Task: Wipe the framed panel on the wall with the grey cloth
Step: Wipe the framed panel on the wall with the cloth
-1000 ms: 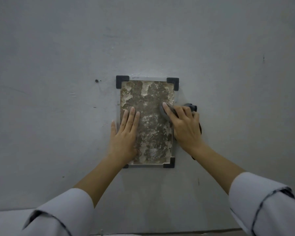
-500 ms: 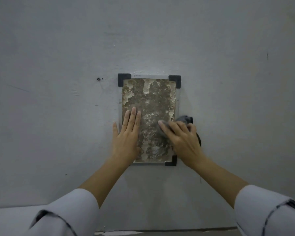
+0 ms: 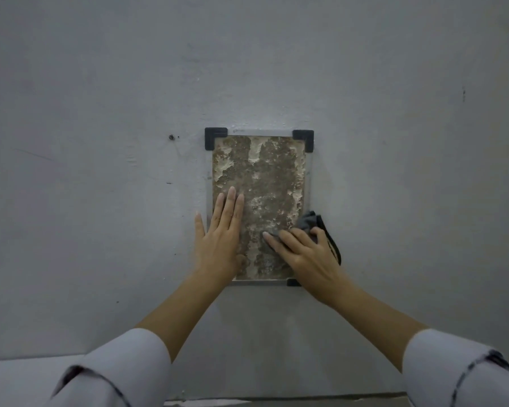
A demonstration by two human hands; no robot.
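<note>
Rough, mottled panel (image 3: 259, 177) (perhaps behind glossy plastic), soft grey cloth (image 3: 307, 223), matt wall (image 3: 100, 113).

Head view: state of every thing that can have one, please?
framed panel: hung on the wall, blotchy surface.
grey cloth: bunched, pressed against the panel's lower right.
left hand: flat on the panel's lower left, fingers straight.
right hand: presses the grey cloth to the panel.

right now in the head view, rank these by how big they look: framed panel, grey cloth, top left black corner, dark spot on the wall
1. framed panel
2. grey cloth, partly hidden under the right hand
3. top left black corner
4. dark spot
</note>
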